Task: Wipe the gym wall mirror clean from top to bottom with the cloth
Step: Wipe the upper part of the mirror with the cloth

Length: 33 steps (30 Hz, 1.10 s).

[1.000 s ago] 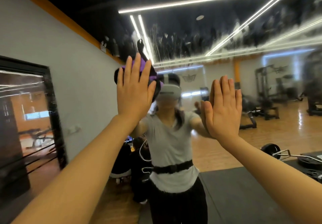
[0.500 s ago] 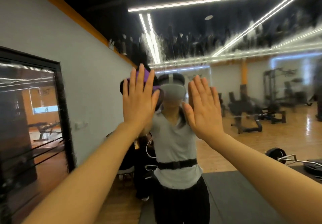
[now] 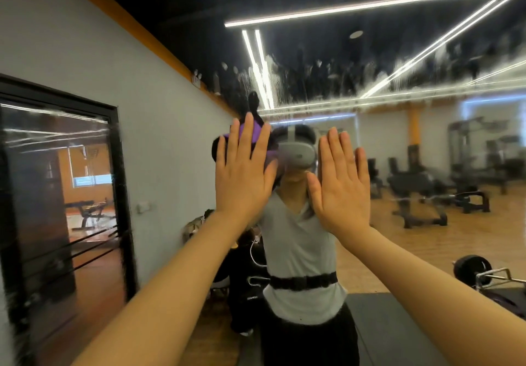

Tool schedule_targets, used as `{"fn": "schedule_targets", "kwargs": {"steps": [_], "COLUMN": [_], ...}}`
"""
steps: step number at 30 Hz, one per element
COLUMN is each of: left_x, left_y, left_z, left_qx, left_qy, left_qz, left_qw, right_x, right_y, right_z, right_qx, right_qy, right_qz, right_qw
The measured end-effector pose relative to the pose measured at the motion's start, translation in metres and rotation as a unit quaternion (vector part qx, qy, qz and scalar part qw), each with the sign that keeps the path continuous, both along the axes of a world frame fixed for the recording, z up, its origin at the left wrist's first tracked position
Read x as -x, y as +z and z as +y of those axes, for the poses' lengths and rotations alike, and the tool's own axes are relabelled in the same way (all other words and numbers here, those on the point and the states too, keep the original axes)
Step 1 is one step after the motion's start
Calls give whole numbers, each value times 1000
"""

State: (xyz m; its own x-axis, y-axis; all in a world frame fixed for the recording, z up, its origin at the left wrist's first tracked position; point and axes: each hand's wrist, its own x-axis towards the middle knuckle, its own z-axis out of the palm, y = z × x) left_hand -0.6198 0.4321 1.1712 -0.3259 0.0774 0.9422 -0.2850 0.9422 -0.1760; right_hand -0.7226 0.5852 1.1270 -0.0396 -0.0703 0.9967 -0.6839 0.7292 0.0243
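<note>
The wall mirror [image 3: 398, 126] fills the view and reflects the gym and a person in a grey shirt. A band of wet streaks and smears runs across its upper part. My left hand [image 3: 243, 175] lies flat with straight fingers, pressing a purple and black cloth [image 3: 250, 133] against the glass at head height. Only the cloth's top and edges show past the fingers. My right hand [image 3: 340, 183] is flat on the mirror just to the right, fingers straight, holding nothing.
Reflected in the mirror are a dark door frame [image 3: 119, 195] at the left, weight machines [image 3: 421, 192] at the right, and a barbell [image 3: 475, 271] on a black floor mat [image 3: 398, 328] at the lower right.
My right hand slid left across the glass until it sits close beside the left hand. The left hand with the cloth stayed at about the same height.
</note>
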Motion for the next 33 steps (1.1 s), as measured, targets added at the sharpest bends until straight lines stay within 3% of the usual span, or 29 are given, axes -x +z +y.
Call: {"fn": "schedule_targets", "kwargs": {"steps": [9, 22, 27, 33], "left_x": [-3, -5, -9, -19], "left_y": [-88, -93, -61, 43], "left_z": [-13, -13, -18, -33], "left_qx": [52, 52, 31, 26], "left_qy": [15, 42, 50, 22], "left_qz": [-10, -11, -7, -14], "left_qw": [998, 998, 998, 999], "right_x": [2, -1, -8, -25], "right_y": [0, 1, 2, 7], "right_z": [1, 1, 1, -23], "right_qx": [0, 0, 8, 86], "right_qy": [-10, 1, 15, 45], "right_qz": [6, 5, -11, -47], "right_qw": [1000, 1000, 1000, 994]}}
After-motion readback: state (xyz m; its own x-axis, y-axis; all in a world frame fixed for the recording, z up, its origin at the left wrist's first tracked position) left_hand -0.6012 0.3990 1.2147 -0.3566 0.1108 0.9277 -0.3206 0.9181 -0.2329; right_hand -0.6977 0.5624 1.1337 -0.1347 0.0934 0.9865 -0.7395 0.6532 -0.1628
